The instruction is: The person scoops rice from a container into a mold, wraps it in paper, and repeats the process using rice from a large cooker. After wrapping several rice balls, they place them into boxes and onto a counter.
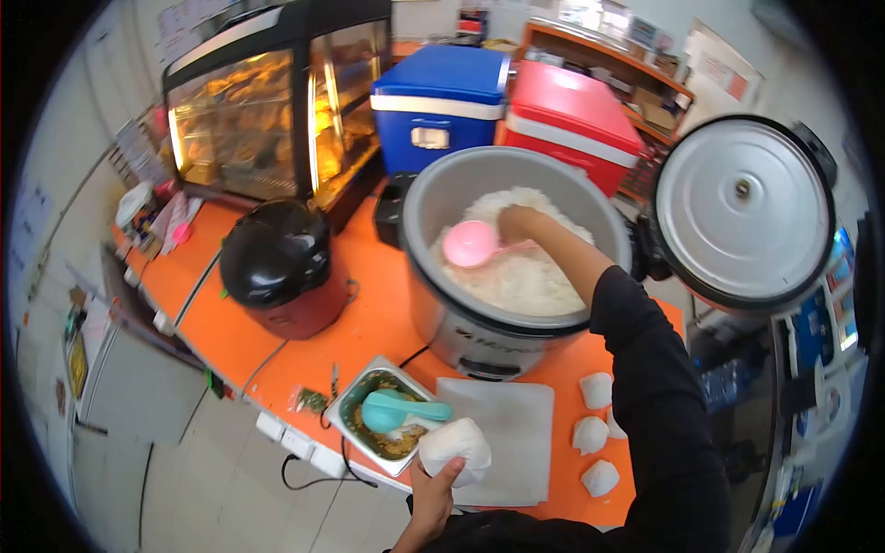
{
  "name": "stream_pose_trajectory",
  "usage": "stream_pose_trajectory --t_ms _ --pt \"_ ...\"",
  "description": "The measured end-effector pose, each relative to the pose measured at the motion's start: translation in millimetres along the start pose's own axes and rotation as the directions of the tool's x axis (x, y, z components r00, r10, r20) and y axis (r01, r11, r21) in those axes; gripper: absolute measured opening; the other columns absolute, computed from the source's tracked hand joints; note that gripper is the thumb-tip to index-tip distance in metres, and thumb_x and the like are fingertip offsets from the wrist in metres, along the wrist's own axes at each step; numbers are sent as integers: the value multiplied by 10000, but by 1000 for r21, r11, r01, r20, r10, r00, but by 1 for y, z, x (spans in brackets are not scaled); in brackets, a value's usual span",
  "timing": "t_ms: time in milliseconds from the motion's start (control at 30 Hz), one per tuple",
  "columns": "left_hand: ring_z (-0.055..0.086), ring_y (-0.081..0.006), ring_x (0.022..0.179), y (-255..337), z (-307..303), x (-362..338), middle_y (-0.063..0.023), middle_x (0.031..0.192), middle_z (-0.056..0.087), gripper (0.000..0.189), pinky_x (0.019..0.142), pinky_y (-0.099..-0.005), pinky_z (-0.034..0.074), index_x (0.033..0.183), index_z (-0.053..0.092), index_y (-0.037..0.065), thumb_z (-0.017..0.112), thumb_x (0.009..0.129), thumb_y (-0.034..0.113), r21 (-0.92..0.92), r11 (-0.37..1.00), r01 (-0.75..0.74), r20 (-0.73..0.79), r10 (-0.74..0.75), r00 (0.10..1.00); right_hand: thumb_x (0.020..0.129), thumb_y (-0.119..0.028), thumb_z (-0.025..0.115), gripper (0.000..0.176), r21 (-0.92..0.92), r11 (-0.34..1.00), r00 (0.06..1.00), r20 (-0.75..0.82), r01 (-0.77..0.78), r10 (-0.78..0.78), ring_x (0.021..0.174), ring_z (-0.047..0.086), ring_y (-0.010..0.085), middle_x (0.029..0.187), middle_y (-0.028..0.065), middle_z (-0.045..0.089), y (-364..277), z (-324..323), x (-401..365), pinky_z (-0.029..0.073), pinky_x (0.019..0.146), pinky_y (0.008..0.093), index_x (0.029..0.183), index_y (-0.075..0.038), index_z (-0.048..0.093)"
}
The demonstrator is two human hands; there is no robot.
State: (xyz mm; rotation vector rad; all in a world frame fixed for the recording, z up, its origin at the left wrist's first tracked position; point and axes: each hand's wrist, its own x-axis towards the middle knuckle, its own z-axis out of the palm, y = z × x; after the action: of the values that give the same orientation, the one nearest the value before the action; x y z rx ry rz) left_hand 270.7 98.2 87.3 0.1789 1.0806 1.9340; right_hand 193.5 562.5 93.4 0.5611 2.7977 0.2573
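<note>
My left hand point(433, 496) grips a rounded white paper packet point(457, 449) near the table's front edge, thumb on its side. It overlaps the corner of a metal pan point(338, 417) of brown-green filling, in which a turquoise scoop point(387, 411) lies. My right hand point(519, 224) reaches deep into a large rice cooker point(441, 309); its fingers are hidden at the white rice point(516, 288). A pink ladle point(470, 243) rests on the rice beside that hand, its handle running under my wrist. White paper sheets point(505, 442) lie flat in front of the cooker.
Several white wrapped packets point(591, 435) sit at the right under my forearm. The cooker's lid point(742, 212) stands raised. A smaller dark cooker point(281, 267) is at left. Behind are a lit food warmer point(235, 129), a blue cooler point(438, 97) and a red cooler point(576, 120).
</note>
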Motion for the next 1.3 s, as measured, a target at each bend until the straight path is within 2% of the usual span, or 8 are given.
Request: stream_pose_trajectory --t_ms 200,333,500,700,900,967,1100,1300 --pt "529 -226 1010 3 -32 -11 -128 1110 520 470 885 -355 423 1188 401 -19 606 788 118 -229 965 128 -190 -173 966 477 -294 760 382 -41 999 975 222 18 -9 780 609 293 780 150 634 -23 -48 1 468 704 368 753 -44 674" --pt "518 -295 1045 14 -33 -16 -173 1157 487 532 879 -404 432 1239 331 -5 555 822 238 -302 938 168 -98 -206 974 725 -131 585 440 262 903 929 -55 -340 365 807 608 273 909 168 607 -49 -127 -69 486 622 340 1141 -33 474" --pt "539 -283 1015 12 -59 -33 -148 1134 515 531 825 -430 466 1212 386 26 531 822 356 -295 954 49 -250 -127 960 741 -53 480 314 320 945 604 -767 63 219 756 545 322 847 166 529 -155 -102 -243 451 655 436 1054 -45 467" --pt "528 -308 1010 19 -108 -39 -144 1166 483 607 789 -451 476 1204 395 29 385 817 497 -302 929 -213 -413 74 908 779 -48 502 438 823 468 928 177 -323 328 867 508 389 922 248 519 -280 118 -347 398 761 475 1190 1 357" --pt "522 -270 1002 23 -122 -35 -106 1134 495 558 769 -429 470 1188 418 88 422 800 489 -177 912 -371 -550 221 806 760 -87 560 481 787 617 870 -302 -3 389 989 471 385 1040 254 495 -257 146 -342 370 870 424 1193 9 373" --pt "502 -279 1037 26 -119 -35 -116 1158 478 556 792 -441 457 1195 412 93 425 795 480 -186 899 -397 -533 247 809 723 -120 615 481 630 776 692 -541 -43 478 1057 450 350 1087 185 503 -187 71 -354 343 912 412 1159 3 454" --pt "502 -296 1032 32 -116 -43 -128 1165 463 548 801 -445 458 1185 413 51 419 808 449 -224 843 -489 -632 256 731 839 -255 552 505 467 651 -349 -883 -598 313 1112 390 350 1191 237 399 -25 -125 -426 317 923 383 1198 51 373" --pt "473 -273 1074 11 -168 -56 -113 1160 479 548 858 -433 419 1175 429 50 439 802 451 -319 747 -584 -620 302 724 892 -466 319 587 888 335 -50 -337 313 940 1051 487 255 1174 176 495 130 -166 -458 350 904 324 1181 25 462"
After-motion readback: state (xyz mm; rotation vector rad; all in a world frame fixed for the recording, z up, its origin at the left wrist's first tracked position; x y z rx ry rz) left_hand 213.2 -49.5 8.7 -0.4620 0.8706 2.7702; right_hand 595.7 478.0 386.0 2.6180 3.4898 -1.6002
